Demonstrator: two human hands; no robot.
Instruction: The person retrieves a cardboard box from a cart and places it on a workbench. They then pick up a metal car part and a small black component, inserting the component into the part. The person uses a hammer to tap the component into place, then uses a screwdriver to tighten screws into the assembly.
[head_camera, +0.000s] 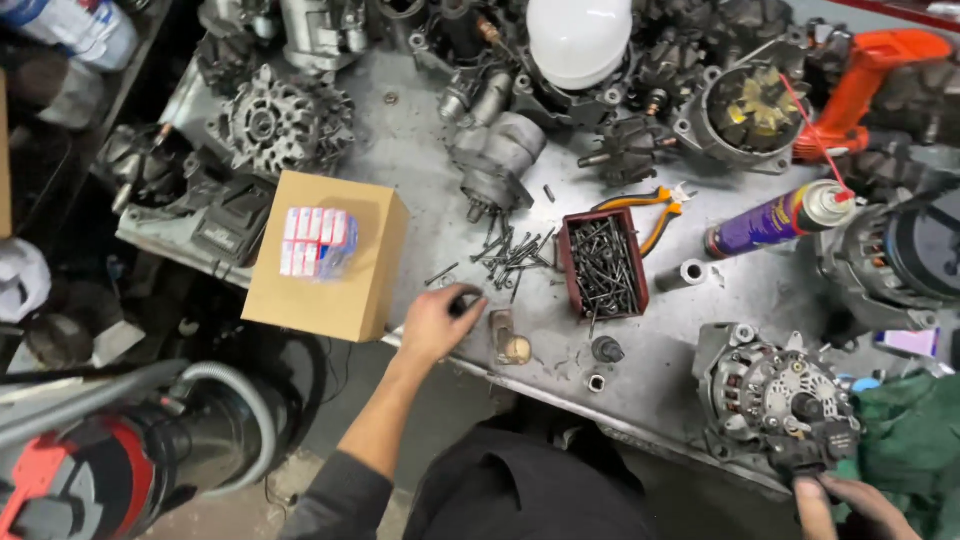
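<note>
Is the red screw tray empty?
No. The red tray is packed with dark screws, and more lie loose on the metal bench beside it.

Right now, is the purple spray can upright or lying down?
Lying down: the purple spray can rests on its side on the metal bench, its red straw pointing up-left.

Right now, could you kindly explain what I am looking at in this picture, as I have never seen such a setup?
There is no machine here: a person wears a camera on the head, so the one picture looks down at their own two hands over a metal workbench. The left hand has its grip closed on a small dark round part at the near edge of the bench. The right hand touches the lower edge of an alternator. Between them stands a red tray of screws, with loose screws beside it. Further back lie orange pliers, a purple spray can and a cardboard box.
</note>
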